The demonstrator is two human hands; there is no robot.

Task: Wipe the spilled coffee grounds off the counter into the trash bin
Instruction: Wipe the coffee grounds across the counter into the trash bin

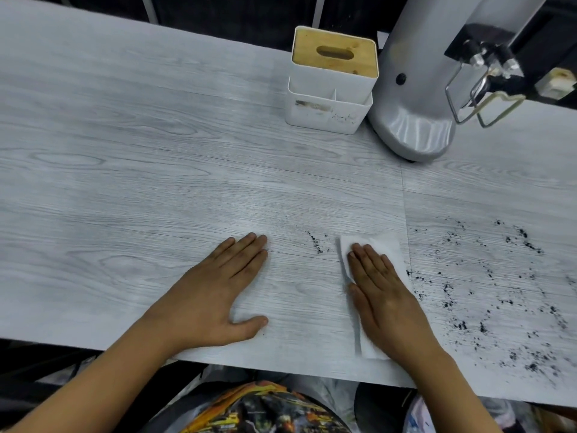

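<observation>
Fingers (371, 260) flat, hiding most of tissue (384, 245).

Grey woodgrain counter (156, 182); black grounds (487, 292); white tissue (384, 245).

Coffee bar or café counter: pale wood-grain counter (156, 170), grey grinder (415, 89) with wire fork, tissue box (334, 54), scattered grounds (487, 292).

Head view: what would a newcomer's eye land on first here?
The dark coffee grounds scattered over the right side of the pale counter. Next, the right hand pressed flat on a white tissue at their left edge, the left hand flat on bare counter. Behind stand a tissue box and a grey grinder.
</observation>
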